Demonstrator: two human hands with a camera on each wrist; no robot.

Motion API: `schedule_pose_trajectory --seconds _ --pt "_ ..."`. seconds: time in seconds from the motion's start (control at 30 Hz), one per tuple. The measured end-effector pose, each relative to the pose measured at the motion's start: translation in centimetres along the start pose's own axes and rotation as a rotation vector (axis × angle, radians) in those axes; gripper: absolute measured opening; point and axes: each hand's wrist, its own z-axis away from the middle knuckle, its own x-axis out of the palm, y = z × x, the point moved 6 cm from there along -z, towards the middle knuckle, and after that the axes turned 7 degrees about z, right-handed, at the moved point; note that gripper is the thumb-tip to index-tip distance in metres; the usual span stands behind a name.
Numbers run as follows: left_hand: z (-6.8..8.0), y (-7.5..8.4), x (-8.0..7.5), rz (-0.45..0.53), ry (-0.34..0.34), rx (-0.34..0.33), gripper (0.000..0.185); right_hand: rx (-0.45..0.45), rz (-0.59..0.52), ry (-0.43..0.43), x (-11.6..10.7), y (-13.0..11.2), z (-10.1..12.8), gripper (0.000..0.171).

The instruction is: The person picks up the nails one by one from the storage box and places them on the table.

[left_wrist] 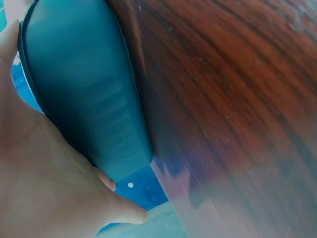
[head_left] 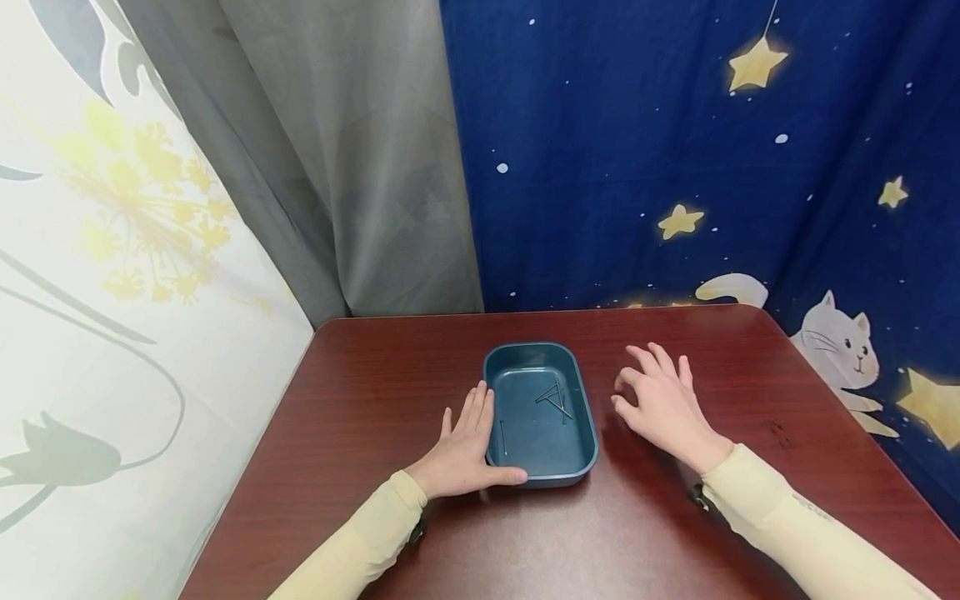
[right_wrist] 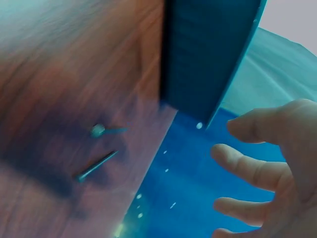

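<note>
A dark teal rectangular box [head_left: 537, 450] with rounded corners stands on the table, its top uncovered. Inside lie several thin nails [head_left: 555, 400], crossed in a loose bunch toward the right, with a single one apart at the left. My left hand [head_left: 461, 458] rests along the box's left side, fingers straight and thumb over the near rim; its palm is against the wall in the left wrist view. To the right of the box, my right hand [head_left: 667, 408] hovers over the table with spread, slightly bent fingers and nothing in them. Two nails [right_wrist: 96, 166] lie on the tabletop in the right wrist view.
The reddish-brown wooden table [head_left: 375, 375] has rounded far corners. Behind it hang a grey curtain [head_left: 397, 167] and a blue curtain [head_left: 600, 167] with stars and a cat. A pale patterned cloth [head_left: 150, 333] borders the left side.
</note>
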Motion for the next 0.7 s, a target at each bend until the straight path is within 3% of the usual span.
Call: schedule_pose_trajectory --seconds 0.1,0.3,0.7 --pt "0.1 0.0 0.0 0.002 -0.004 -0.006 0.132 -0.047 -0.024 0.019 -0.1 -1.2 -0.7 0.012" --pt "0.1 0.1 -0.1 0.02 -0.016 -0.019 0.132 -0.176 -0.054 0.019 0.4 -4.0 -1.9 0.034" --pt "0.0 0.1 0.0 0.031 -0.017 -0.019 0.131 -0.375 -0.039 -0.116 3.6 -8.7 -3.4 0.045"
